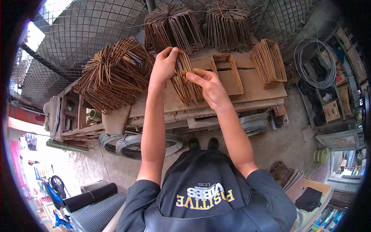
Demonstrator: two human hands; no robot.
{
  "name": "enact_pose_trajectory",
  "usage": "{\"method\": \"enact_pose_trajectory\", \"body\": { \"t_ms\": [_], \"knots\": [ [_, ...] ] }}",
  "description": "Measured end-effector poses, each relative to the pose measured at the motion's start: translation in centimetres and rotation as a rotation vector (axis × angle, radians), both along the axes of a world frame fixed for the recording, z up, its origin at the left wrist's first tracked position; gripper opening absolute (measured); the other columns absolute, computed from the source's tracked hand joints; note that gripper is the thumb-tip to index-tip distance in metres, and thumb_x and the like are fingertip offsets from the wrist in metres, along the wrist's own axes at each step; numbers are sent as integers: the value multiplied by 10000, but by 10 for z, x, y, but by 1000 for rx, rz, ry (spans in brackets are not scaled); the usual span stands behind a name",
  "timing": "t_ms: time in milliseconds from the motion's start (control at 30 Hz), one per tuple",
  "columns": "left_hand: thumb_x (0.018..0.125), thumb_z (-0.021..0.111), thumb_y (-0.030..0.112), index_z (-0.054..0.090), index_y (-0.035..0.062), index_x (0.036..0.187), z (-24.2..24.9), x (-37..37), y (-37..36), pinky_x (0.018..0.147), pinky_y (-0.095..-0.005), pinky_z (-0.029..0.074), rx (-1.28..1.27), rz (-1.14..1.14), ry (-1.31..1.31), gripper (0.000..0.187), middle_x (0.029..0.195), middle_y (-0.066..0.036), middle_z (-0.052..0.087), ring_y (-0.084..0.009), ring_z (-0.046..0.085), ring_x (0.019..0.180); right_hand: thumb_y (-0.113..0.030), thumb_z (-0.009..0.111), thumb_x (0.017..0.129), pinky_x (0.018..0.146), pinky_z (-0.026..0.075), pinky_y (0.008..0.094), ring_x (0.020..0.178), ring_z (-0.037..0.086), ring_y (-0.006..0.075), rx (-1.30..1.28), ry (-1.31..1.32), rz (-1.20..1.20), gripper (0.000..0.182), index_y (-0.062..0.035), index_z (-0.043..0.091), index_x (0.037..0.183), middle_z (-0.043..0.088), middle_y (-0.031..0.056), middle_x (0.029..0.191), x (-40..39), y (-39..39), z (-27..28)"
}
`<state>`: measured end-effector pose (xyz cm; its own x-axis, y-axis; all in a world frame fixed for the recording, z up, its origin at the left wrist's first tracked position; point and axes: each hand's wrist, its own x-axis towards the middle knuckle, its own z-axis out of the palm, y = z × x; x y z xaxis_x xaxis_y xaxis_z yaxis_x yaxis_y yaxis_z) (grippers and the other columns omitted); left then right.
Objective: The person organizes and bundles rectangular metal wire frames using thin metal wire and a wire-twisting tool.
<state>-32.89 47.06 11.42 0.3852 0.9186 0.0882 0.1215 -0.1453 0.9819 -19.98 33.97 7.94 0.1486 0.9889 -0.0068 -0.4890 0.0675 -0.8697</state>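
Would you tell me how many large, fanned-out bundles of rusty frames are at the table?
3: the left bundle on the table, then the middle bundle and right bundle side by side at its back.

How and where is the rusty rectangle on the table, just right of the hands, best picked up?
Probably by the long right bar, coming from the right: that side faces away from the right hand, and the open middle leaves room to curl fingers around it.
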Motion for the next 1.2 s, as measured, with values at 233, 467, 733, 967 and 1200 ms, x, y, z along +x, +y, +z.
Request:
{"method": "enact_pose_trajectory", "body": {
  "t_ms": [233,467,733,967,1200],
  "knots": [
    [1112,531,301,741,11,1119,0,5,1,776,-309,520,-48,-30,35,358,949,-41,721,-121,638,819,-228,801,954,821,543,261,906,698,102,4,11,-76,278,11,755,1091,764,52,1032,-7,1,5],
    [1106,533,274,757,18,1104,7,9,-5,753,-286,500,-26,-30,28,340,924,-19,702,-108,609,811,-232,785,968,728,521,245,820,665,69,50,-89,-54,249,8,778,1034,760,31,944,-9,11,7],
    [1106,535,263,759,32,1097,7,-1,-2,732,-267,492,-43,-32,26,322,909,-6,693,-94,604,789,-229,776,974,646,507,243,741,648,56,85,-89,-4,252,15,783,1035,749,19,884,-12,12,9],
    [1103,550,275,760,27,1088,5,-4,-1,752,-274,503,-45,2,18,324,917,-9,703,-96,610,780,-244,762,988,675,495,233,770,630,47,101,-114,26,278,26,779,1052,743,3,886,-15,19,9],
    [1081,590,289,755,-9,1063,7,-3,-6,713,-278,470,-40,24,-43,341,845,-13,678,-88,573,768,-295,712,1039,822,489,236,905,588,35,98,-255,91,363,36,738,1185,721,-19,1011,-14,18,2]
  ]
}}
